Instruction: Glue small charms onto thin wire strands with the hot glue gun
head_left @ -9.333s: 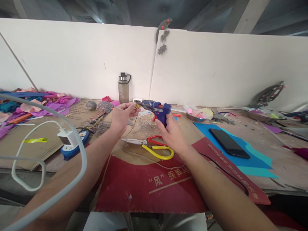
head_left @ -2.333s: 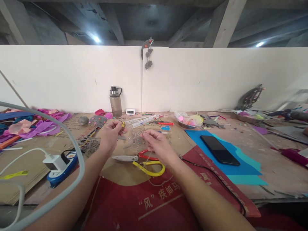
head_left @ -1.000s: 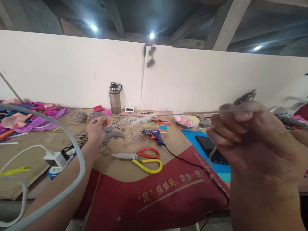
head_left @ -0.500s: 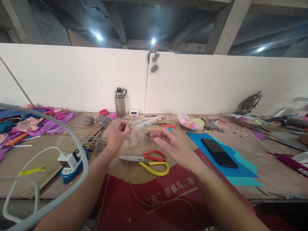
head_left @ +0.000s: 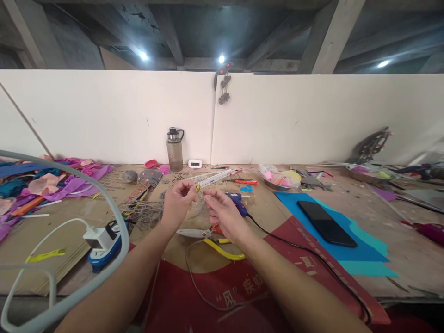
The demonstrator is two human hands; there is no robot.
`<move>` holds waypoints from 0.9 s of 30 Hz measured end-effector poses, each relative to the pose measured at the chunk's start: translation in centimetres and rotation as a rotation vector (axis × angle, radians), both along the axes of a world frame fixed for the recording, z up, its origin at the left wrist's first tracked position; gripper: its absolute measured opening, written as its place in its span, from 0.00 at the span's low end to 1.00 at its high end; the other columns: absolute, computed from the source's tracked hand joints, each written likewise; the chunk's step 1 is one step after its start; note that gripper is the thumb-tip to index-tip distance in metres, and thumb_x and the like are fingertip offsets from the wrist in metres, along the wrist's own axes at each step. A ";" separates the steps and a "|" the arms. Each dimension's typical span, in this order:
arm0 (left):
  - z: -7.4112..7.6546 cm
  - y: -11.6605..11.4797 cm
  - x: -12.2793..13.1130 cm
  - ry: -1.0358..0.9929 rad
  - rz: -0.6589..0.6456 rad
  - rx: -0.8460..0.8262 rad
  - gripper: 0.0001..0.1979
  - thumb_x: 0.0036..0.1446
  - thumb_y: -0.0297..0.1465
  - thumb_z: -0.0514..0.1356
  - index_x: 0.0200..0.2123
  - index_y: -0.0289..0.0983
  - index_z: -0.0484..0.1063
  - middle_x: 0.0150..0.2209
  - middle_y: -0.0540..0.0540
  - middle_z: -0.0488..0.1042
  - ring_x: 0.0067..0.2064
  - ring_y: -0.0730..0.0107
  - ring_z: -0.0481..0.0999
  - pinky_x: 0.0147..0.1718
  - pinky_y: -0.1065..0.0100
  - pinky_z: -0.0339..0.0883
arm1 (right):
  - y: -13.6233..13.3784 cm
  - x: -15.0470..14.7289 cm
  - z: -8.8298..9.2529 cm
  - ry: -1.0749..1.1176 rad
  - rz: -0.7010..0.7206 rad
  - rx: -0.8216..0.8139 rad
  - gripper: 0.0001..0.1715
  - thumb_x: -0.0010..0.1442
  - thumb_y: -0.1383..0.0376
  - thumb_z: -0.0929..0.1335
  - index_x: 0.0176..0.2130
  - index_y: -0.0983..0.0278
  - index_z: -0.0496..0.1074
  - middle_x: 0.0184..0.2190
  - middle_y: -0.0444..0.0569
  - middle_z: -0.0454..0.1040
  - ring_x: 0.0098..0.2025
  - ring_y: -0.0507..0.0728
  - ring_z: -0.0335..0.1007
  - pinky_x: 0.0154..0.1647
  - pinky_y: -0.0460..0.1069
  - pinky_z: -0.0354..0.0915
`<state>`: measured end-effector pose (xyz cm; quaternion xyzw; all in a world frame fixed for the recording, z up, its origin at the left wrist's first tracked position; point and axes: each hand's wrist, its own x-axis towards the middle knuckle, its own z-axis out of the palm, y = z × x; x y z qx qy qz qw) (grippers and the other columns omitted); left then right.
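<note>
My left hand point(head_left: 178, 203) is closed in a pinch on a small yellow-and-dark piece point(head_left: 197, 188), too small to name. Close beside it, my right hand point(head_left: 225, 215) has its thumb and fingertips pressed together. Whatever those fingertips hold is too small to make out. Just behind the right hand lies a blue glue gun point(head_left: 239, 204) with a black cable, partly hidden by that hand. Below both hands rest scissors point(head_left: 225, 249) with red and yellow handles, partly covered by the right hand. A thin string point(head_left: 190, 268) runs over the red printed board point(head_left: 194, 296).
White glue sticks point(head_left: 217, 177) and an orange cutter point(head_left: 248, 181) lie beyond the hands. Tangled twine point(head_left: 147, 210) and a blue power strip point(head_left: 104, 256) are at left. A phone point(head_left: 326, 223) lies on blue sheets at right. A bottle point(head_left: 174, 150) stands by the white partition.
My right hand has moved left and closed, its fingertips now beside my left hand's. The blue glue gun and its black cable now show behind it. The yellow-and-dark piece is now visible.
</note>
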<state>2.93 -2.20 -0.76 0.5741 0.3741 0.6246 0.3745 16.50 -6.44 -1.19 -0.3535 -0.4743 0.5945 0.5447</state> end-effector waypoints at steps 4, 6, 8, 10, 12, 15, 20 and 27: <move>-0.6 -0.1 0.8 -0.125 -0.155 -0.157 0.09 0.47 0.35 0.64 0.27 0.37 0.70 0.19 0.53 0.69 0.20 0.78 0.65 0.20 0.74 0.57 | 0.1 0.6 -0.3 -0.022 -0.077 -0.047 0.17 0.52 0.53 0.69 0.36 0.61 0.64 0.21 0.34 0.53 0.18 0.44 0.40 0.15 0.42 0.40; -0.8 -0.3 1.3 -0.167 -0.197 -0.223 0.10 0.45 0.36 0.66 0.26 0.36 0.70 0.19 0.52 0.70 0.21 0.77 0.68 0.21 0.74 0.59 | 0.1 0.8 -0.4 -0.063 -0.124 -0.016 0.17 0.52 0.52 0.69 0.34 0.62 0.64 0.20 0.35 0.54 0.18 0.45 0.41 0.15 0.43 0.41; -0.8 -0.6 1.6 -0.201 -0.220 -0.273 0.12 0.43 0.36 0.67 0.26 0.36 0.70 0.20 0.52 0.70 0.22 0.77 0.69 0.21 0.74 0.61 | 0.2 1.0 -0.6 -0.107 -0.161 0.016 0.17 0.53 0.52 0.68 0.33 0.62 0.65 0.19 0.36 0.54 0.18 0.46 0.41 0.16 0.43 0.42; -0.7 -0.8 1.7 -0.235 -0.227 -0.295 0.12 0.42 0.35 0.67 0.26 0.36 0.70 0.21 0.52 0.70 0.22 0.78 0.70 0.22 0.74 0.62 | 0.3 1.1 -0.8 -0.144 -0.179 0.042 0.16 0.53 0.53 0.68 0.33 0.61 0.66 0.18 0.36 0.54 0.18 0.46 0.42 0.17 0.44 0.43; -0.7 -0.7 1.7 -0.269 -0.220 -0.301 0.12 0.41 0.35 0.68 0.26 0.35 0.69 0.22 0.52 0.70 0.22 0.79 0.69 0.21 0.75 0.62 | 0.4 1.2 -0.9 -0.178 -0.182 0.060 0.14 0.53 0.53 0.68 0.32 0.61 0.67 0.18 0.37 0.54 0.19 0.47 0.44 0.18 0.44 0.45; -0.8 -0.3 1.5 -0.309 -0.193 -0.313 0.13 0.41 0.35 0.68 0.26 0.35 0.69 0.23 0.52 0.69 0.22 0.79 0.69 0.21 0.75 0.62 | 0.6 1.3 -1.1 -0.235 -0.163 0.085 0.13 0.54 0.54 0.67 0.30 0.61 0.68 0.18 0.38 0.56 0.20 0.48 0.48 0.19 0.44 0.48; -1.2 0.9 0.6 -0.374 -0.155 -0.344 0.12 0.42 0.35 0.67 0.25 0.33 0.69 0.21 0.51 0.69 0.22 0.80 0.69 0.21 0.77 0.61 | 0.9 1.7 -1.3 -0.376 -0.106 0.166 0.14 0.55 0.54 0.65 0.32 0.61 0.73 0.18 0.40 0.59 0.23 0.51 0.54 0.23 0.46 0.52; -1.5 1.5 0.4 -0.353 -0.129 -0.347 0.12 0.42 0.34 0.67 0.25 0.33 0.69 0.22 0.51 0.69 0.22 0.79 0.69 0.21 0.75 0.61 | 0.6 4.1 0.8 -0.662 0.020 0.292 0.18 0.60 0.54 0.62 0.32 0.62 0.76 0.20 0.41 0.60 0.24 0.50 0.52 0.26 0.46 0.50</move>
